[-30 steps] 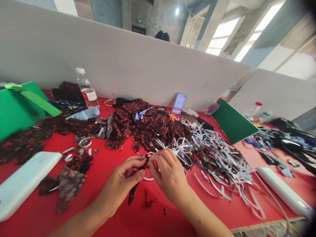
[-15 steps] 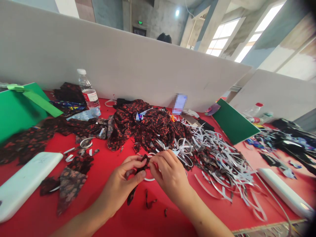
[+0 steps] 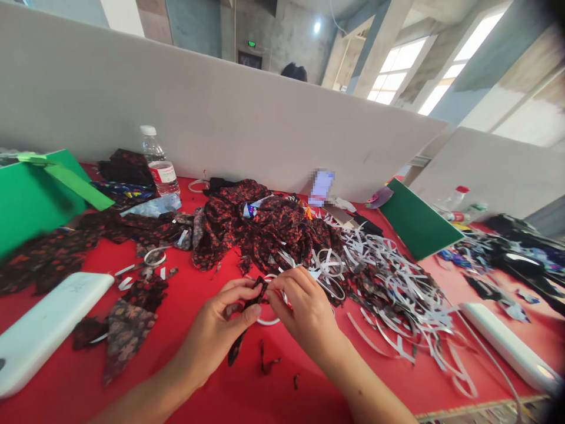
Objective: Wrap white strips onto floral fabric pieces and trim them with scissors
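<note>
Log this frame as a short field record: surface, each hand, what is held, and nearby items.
surface: red table behind a grey partition
left hand: fingers pinched on a dark floral fabric strip
right hand: pinched on the same strip's upper end
under the hands: white ring
behind the hands: floral fabric heap
right of the hands: pile of white strips
far left: water bottle, green board, white slab

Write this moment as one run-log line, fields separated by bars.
left hand: pinches dark fabric strip | right hand: pinches same strip at white ring | surface: red table | nearby: fabric pile
</note>
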A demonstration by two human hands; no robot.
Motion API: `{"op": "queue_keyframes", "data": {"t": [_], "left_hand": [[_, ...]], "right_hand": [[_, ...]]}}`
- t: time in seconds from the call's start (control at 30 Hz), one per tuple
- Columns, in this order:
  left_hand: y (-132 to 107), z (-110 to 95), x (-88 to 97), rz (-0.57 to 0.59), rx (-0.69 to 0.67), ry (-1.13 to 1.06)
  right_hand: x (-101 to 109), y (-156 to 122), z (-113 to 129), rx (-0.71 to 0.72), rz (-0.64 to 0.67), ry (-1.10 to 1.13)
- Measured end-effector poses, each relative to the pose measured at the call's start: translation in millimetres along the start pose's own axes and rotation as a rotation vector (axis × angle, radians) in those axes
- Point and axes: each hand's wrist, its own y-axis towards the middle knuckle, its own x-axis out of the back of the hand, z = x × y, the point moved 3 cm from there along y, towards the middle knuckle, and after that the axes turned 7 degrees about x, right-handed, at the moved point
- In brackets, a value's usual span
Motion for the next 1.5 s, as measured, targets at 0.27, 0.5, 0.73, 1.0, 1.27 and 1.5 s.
{"op": "queue_keyframes", "data": {"t": [0.27, 0.5, 0.73, 1.0, 1.27, 1.5], "left_hand": [[-2.2, -2.8, 0.2, -0.005, -0.029, 0.079], [-0.5, -0.6, -0.8, 0.005, -0.028, 0.064], [-1.4, 1.7, -1.7, 0.035, 0.014, 0.0], [-1.4, -0.1, -2.5, 0.037, 0.048, -0.03], [-2.0, -3.6, -2.6, 0.012, 0.069, -0.077], [-1.8, -0.7, -0.6, -0.002, -0.004, -0.037]], "right_hand": [[0.4, -0.5, -1.6, -0.014, -0.003, 0.025], [-1.5, -1.2, -1.9, -0.047, 0.01, 0.037], [-3.0, -2.1, -2.7, -0.049, 0.002, 0.048], [-6.7, -6.8, -6.0, -0.083, -0.014, 0.077], [-7.4, -6.8, -7.7, -0.087, -0.044, 0.114], [-5.6, -7.2, -4.8, -0.074, -0.05, 0.091]]}}
